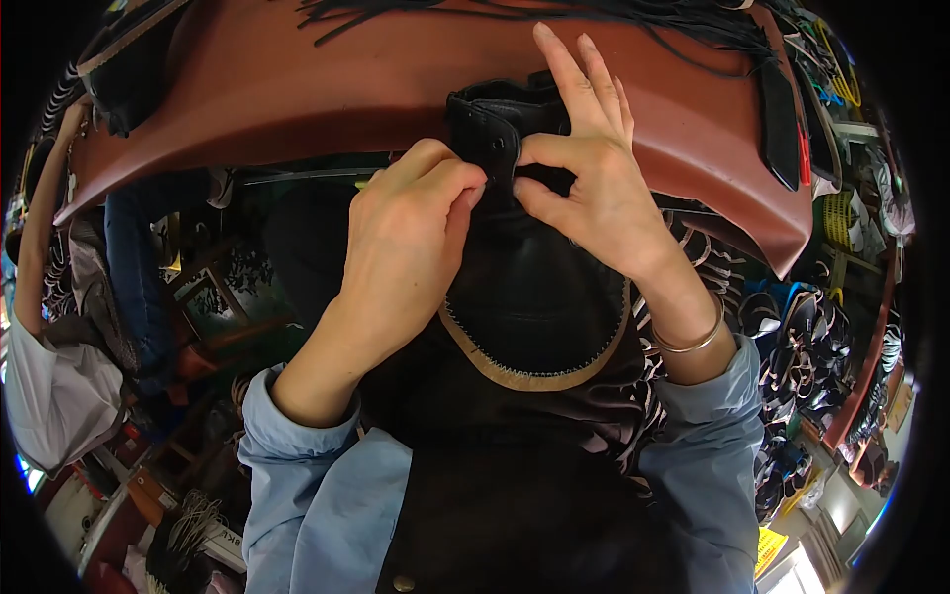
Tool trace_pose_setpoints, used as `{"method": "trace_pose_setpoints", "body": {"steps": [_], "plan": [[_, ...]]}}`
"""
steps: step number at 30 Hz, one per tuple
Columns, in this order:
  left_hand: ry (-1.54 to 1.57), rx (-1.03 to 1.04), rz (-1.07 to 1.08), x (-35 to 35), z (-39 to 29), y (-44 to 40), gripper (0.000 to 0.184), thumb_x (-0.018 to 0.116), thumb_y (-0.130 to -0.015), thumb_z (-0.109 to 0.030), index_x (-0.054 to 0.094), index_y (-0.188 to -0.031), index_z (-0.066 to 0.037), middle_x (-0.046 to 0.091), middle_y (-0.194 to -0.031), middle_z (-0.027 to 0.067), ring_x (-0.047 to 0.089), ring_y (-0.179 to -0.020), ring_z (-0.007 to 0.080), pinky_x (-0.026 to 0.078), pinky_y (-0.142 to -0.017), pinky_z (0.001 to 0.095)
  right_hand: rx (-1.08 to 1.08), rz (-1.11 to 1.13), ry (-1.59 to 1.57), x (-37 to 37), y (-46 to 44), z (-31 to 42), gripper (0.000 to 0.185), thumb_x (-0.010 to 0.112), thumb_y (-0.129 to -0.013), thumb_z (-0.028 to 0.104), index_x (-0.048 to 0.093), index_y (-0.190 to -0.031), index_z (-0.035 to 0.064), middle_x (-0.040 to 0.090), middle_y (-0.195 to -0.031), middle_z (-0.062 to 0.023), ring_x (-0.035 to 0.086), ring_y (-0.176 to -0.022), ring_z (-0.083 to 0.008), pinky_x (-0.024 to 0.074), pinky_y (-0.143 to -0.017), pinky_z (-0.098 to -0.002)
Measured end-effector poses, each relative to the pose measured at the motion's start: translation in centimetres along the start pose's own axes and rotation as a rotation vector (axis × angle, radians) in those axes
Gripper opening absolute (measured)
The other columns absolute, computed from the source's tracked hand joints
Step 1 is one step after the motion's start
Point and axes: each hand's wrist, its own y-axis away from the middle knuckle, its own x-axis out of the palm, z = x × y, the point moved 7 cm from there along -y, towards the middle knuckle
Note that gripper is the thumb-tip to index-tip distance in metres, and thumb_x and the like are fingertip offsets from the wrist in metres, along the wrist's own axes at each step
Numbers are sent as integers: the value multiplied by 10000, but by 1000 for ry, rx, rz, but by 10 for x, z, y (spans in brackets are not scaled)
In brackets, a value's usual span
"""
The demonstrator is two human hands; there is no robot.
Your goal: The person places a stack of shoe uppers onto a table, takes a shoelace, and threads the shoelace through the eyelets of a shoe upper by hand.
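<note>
Clearly both hands [406, 223] [594, 168] pinch at black leather piece [497, 124]; anything between left fingertips hidden.

Table [327, 79] = reddish-brown, smooth, w/ slight sheen; sleeves [346, 495] = matt blue cloth.

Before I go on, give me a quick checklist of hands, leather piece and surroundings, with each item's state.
1. Right hand at the upper part of the black leather piece: ok.
2. Left hand gripping something: cannot tell, fingertips partly hidden.
3. Round hole in the flap uncovered by fingers: ok.
4. Visible stitching along the tan rim unbroken: cannot tell, too small.
5. Loose black strips on the table apart from both hands: ok.
6. Co-worker's arm away from both hands: ok.
</note>
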Motion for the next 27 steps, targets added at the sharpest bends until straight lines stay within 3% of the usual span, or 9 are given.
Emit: {"method": "trace_pose_setpoints", "body": {"steps": [4, 18, 21, 23, 26, 27], "plan": [[-60, -10, -51, 5, 2, -2, 130, 677, -719, 19, 588, -792, -42, 559, -763, 87, 560, -634, 293, 443, -574, 364, -32, -28, -21, -1, 0, 3, 91, 700, -661, 54, 653, -737, 67, 186, -1554, -132, 66, -1434, -402, 82, -1122, -554], [-64, 8, -77, 4, -1, 1, 117, 675, -743, 10, 613, -831, -36, 562, -758, 100, 569, -632, 297, 459, -547, 376, -53, -5, 86, -5, -7, 21, 107, 709, -652, 27, 635, -725, 48, 203, -1549, -111, 66, -1428, -417, 112, -1107, -605], [-100, -24, -27, 8, 2, 0, 142, 675, -747, 14, 629, -873, -31, 578, -785, 105, 593, -667, 299, 478, -579, 362, 60, -48, -258, -12, -8, 15, 97, 693, -654, 13, 616, -710, 36, 265, -1526, -103, 92, -1426, -412, 125, -1103, -612], [-94, -39, -7, 6, 2, -1, 162, 679, -748, 14, 636, -899, -29, 588, -806, 109, 607, -692, 299, 489, -600, 353, 27, -80, -15, -27, -6, 17, 85, 676, -665, 15, 614, -720, 33, 325, -1490, -102, 152, -1409, -403, 144, -1102, -600], [74, -132, -41, -9, 10, 1, 221, 681, -774, 21, 643, -989, -9, 628, -914, 106, 618, -794, 211, 482, -720, 275, -16, -120, 342, -59, 0, 15, 69, 651, -680, 17, 611, -735, 28, 415, -1435, -100, 242, -1383, -389, 174, -1101, -581], [96, -170, -65, -16, 18, 3, 239, 685, -775, 13, 644, -1009, -13, 630, -935, 101, 616, -835, 198, 477, -763, 268, -52, -123, 519, -90, 3, 5, 64, 643, -690, 52, 618, -748, 43, 471, -1271, -105, 337, -1244, -368, 245, -1028, -530]]}}
